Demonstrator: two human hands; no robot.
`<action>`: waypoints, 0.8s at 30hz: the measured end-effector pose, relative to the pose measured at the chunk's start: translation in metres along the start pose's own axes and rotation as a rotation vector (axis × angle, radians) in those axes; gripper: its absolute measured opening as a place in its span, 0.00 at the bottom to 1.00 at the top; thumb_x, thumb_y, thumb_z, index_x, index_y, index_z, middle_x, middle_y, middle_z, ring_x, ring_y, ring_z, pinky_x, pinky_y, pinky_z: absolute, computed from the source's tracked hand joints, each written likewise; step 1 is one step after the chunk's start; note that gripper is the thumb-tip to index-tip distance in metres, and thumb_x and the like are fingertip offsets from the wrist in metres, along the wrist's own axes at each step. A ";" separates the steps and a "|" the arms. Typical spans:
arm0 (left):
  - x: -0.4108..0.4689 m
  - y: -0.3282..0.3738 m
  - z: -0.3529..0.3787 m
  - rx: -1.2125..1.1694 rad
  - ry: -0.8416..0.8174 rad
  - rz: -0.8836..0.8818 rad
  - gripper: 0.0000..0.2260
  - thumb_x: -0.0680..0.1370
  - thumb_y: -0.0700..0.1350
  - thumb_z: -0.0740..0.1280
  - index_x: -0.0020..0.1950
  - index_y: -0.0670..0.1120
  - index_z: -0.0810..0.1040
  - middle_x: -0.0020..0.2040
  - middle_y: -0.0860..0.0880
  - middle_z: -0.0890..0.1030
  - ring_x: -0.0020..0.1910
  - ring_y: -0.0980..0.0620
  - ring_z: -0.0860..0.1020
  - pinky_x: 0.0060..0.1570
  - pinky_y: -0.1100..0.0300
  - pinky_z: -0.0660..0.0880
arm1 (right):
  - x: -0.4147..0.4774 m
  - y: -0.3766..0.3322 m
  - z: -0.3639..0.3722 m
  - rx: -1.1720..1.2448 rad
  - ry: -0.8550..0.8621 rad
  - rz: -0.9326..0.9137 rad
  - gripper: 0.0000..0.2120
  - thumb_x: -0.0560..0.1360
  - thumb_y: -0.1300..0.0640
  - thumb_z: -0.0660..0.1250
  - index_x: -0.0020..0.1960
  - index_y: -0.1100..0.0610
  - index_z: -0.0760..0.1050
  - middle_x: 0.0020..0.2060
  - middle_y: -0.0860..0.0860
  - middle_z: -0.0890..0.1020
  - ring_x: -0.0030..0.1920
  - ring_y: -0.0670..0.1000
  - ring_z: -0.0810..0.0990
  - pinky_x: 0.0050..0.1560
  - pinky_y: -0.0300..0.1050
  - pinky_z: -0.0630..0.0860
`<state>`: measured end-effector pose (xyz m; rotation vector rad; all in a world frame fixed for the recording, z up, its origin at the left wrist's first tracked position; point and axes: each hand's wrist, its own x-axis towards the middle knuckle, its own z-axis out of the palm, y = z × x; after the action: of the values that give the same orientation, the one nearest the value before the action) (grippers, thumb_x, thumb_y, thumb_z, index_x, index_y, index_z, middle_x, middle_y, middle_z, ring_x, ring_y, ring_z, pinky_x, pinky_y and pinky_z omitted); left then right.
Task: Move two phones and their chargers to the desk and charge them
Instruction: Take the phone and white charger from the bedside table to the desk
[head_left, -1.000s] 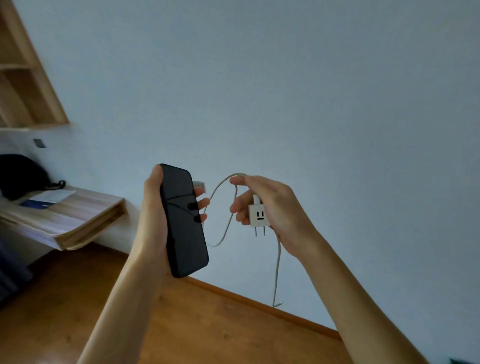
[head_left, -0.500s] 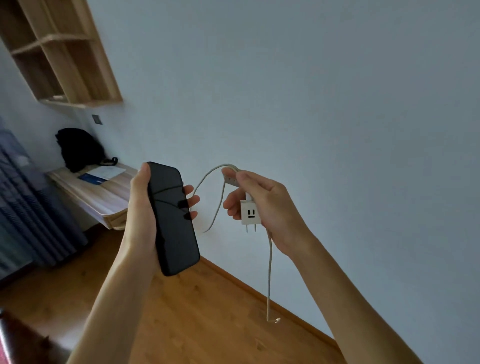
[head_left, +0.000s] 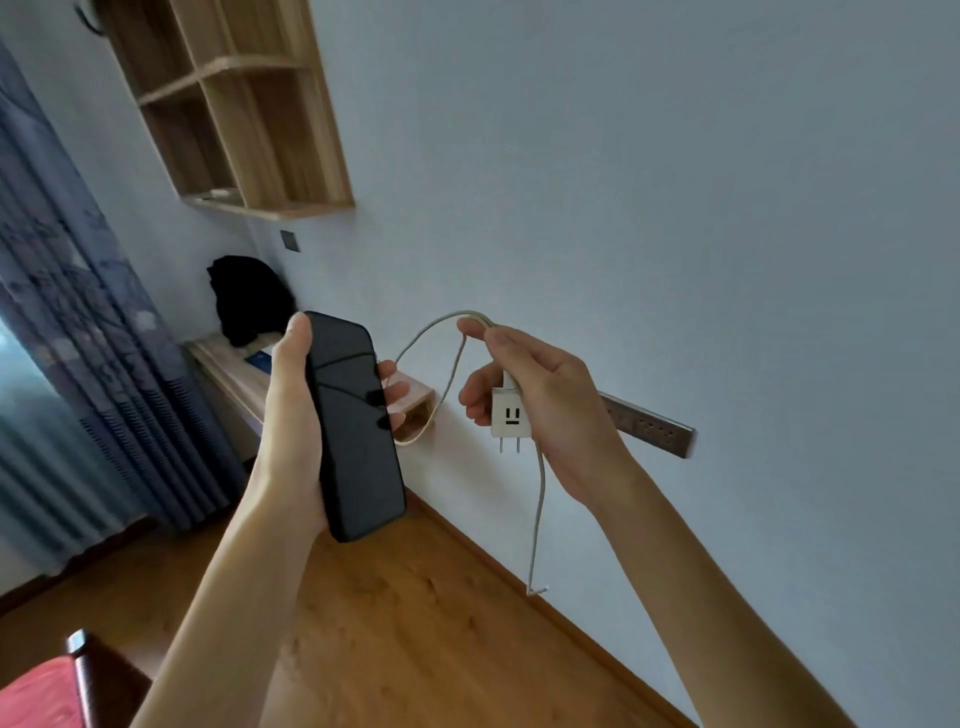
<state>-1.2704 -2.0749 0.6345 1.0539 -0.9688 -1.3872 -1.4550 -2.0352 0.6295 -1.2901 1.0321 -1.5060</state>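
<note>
Carrying stage, seen from the head camera. The left hand (head_left: 288, 410) grips a dark phone (head_left: 353, 431) upright, thumb along its left edge and fingertips curled over its right edge. Whether a second phone lies behind it cannot be told. The right hand (head_left: 550, 405) is closed on a white plug (head_left: 511, 415), prongs pointing down, with thumb and forefinger pinching the cable (head_left: 540, 499) just above it. One loop of cable swings left toward the phone. The free end, with its connector (head_left: 537, 590), hangs well below the hand over the floor (head_left: 415, 597).

The desk (head_left: 223, 364) stands far left against the wall, partly hidden by the left hand. A socket strip (head_left: 654, 426) is fixed to the wall right of the right hand.

Both items are in the air and well apart from the desk, so the move is judged unfinished.

To do this step well:
- Gather the hanging end into the right palm so that it cannot snag or swing.
- Keep the prongs turned away from the phone's face.
- Lay the phone flat on a bare part of the desk before releasing the plug.
- Check that the cable can reach from the strip to the desk.
</note>
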 end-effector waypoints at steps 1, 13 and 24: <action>0.014 0.001 -0.008 0.010 0.015 0.001 0.31 0.73 0.73 0.60 0.50 0.49 0.88 0.52 0.46 0.87 0.49 0.48 0.87 0.48 0.52 0.81 | 0.015 0.007 0.008 -0.001 -0.016 0.005 0.12 0.82 0.48 0.61 0.60 0.46 0.81 0.35 0.51 0.85 0.34 0.47 0.82 0.37 0.39 0.79; 0.203 0.008 -0.081 0.023 0.160 0.038 0.39 0.70 0.74 0.61 0.63 0.42 0.81 0.54 0.42 0.86 0.47 0.44 0.85 0.48 0.49 0.78 | 0.217 0.095 0.077 0.017 -0.156 0.050 0.12 0.81 0.49 0.62 0.59 0.46 0.81 0.33 0.50 0.84 0.33 0.45 0.81 0.35 0.37 0.78; 0.349 0.047 -0.122 -0.034 0.245 0.074 0.35 0.77 0.69 0.59 0.66 0.39 0.77 0.52 0.39 0.81 0.45 0.44 0.80 0.51 0.46 0.73 | 0.391 0.138 0.141 0.060 -0.297 0.044 0.10 0.81 0.49 0.62 0.55 0.44 0.83 0.32 0.50 0.84 0.32 0.45 0.81 0.35 0.35 0.78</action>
<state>-1.1461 -2.4258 0.6199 1.1215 -0.7935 -1.1792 -1.3320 -2.4549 0.6180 -1.3889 0.8113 -1.2566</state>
